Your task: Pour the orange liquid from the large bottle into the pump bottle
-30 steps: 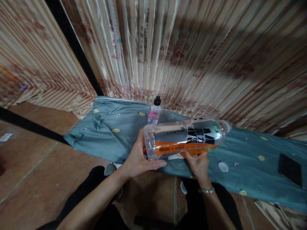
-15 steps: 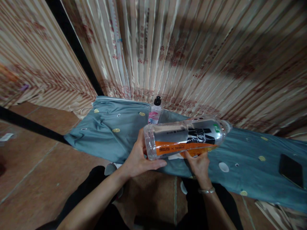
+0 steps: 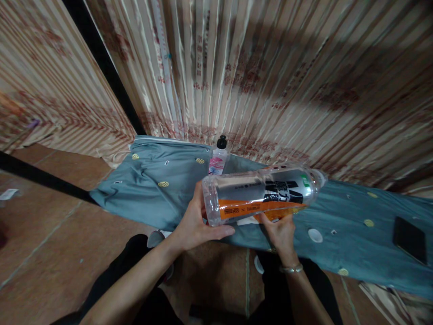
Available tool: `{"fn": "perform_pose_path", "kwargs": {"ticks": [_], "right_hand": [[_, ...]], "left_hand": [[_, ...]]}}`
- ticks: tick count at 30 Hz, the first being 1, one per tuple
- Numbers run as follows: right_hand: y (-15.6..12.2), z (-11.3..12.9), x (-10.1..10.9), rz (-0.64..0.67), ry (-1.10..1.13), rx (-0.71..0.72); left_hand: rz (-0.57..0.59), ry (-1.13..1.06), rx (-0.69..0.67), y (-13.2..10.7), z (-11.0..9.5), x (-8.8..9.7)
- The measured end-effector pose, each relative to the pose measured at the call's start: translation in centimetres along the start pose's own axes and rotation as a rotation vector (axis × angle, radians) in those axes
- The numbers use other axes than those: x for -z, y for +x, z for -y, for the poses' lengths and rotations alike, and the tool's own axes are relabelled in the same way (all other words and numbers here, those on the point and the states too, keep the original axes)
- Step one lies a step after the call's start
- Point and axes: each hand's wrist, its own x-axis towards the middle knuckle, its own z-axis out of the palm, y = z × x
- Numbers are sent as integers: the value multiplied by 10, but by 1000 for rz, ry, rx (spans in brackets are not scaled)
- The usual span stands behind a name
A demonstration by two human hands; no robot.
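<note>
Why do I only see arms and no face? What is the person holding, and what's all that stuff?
The camera sits on the person's head and looks down, so you see only their own arms. The left hand grips the bottom end of a big clear plastic bottle lying sideways, and the right hand holds it from underneath. Below is a blue-green cloth with a small pink-labelled bottle standing on it, a white cap, and a dark phone. Behind hangs a striped curtain.

Home room: draped curtains [image 3: 257, 76], tiled floor [image 3: 50, 234], patterned bedsheet [image 3: 162, 180].
</note>
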Motion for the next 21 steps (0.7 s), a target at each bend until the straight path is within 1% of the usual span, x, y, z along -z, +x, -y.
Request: {"fn": "perform_pose_path", "kwargs": {"ticks": [9, 14, 21], "right_hand": [[0, -3, -2, -33, -6, 49], [-1, 0, -1, -27, -6, 40], [-1, -1, -2, -38, 3, -5]], "left_hand": [[1, -17, -10, 0, 0, 0], [14, 4, -15, 0, 0, 0], [-12, -11, -19, 0, 2, 0]]}}
